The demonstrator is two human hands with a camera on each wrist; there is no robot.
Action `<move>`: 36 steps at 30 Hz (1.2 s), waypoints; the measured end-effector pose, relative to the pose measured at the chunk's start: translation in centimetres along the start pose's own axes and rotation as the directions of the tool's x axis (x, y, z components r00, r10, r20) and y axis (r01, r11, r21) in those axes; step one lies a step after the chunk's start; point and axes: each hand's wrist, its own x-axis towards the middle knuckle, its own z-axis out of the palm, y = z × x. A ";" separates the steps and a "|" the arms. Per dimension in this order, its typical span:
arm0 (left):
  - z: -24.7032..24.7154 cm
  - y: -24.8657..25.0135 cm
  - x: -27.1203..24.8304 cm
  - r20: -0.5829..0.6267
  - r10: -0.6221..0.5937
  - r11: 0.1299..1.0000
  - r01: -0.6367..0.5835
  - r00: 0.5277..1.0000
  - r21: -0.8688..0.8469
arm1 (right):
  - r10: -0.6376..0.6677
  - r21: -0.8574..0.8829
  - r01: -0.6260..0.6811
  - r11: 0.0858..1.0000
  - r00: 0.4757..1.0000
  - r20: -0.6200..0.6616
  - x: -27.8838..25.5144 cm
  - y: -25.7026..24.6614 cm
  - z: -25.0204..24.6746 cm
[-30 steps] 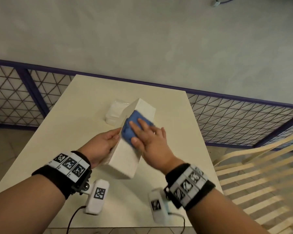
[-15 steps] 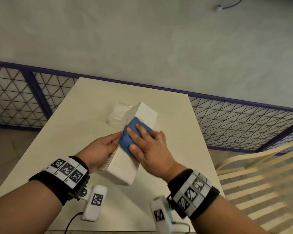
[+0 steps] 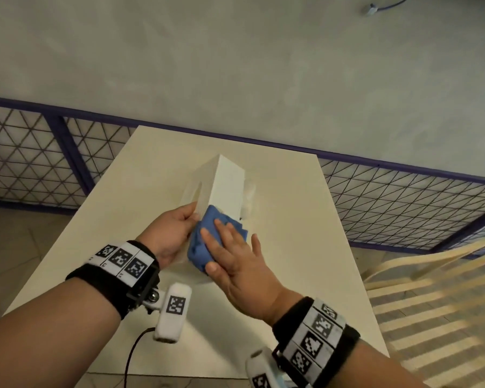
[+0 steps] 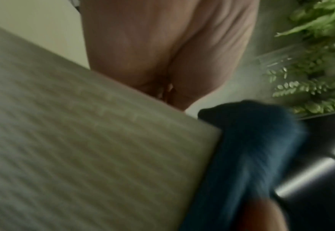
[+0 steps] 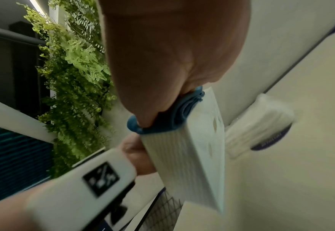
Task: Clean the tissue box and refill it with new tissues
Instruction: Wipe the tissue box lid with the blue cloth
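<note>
**Cloth pressed on the lifted box**

The white ribbed rectangular tissue box (image 3: 224,180) is tilted above the cream tabletop (image 3: 291,247). The left hand (image 3: 168,233) grasps its near end, fingers curled round it. The right hand (image 3: 235,259) presses a crumpled blue cloth (image 3: 205,242) against its side, fingers extended. A clear-wrapped tissue pack (image 5: 261,125) lies just beyond.

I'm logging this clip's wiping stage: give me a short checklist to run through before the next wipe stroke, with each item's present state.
1. Left hand grips the box: ok.
2. Right hand presses the cloth on the box: ok.
3. Box lifted and tilted, slot facing left: ok.
4. Tissue pack on the table, apart from the box: ok.
5. Box empty inside: cannot tell.
6. Wiped faces clean: cannot tell.
</note>
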 end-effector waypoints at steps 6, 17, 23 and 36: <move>0.9 0.4 -0.3 0.032 -0.033 0.996 0.036 0.999 -0.083 | -0.012 0.027 0.014 1.000 0.998 -0.062 0.8 2.0 -1.6; 0.7 0.6 -1.1 -0.015 -0.001 0.995 -0.001 1.000 -0.097 | -0.110 0.006 0.111 0.994 0.993 -0.052 -1.7 0.6 -0.1; 2.4 1.2 -3.9 0.155 0.101 0.994 -0.104 0.983 0.012 | -0.012 -0.029 0.007 1.000 0.985 -0.173 2.2 3.3 -4.1; 0.6 -0.3 -5.3 0.317 0.071 0.851 -0.224 0.946 0.476 | 0.513 0.498 -0.423 0.757 0.857 -0.051 3.9 4.3 -11.6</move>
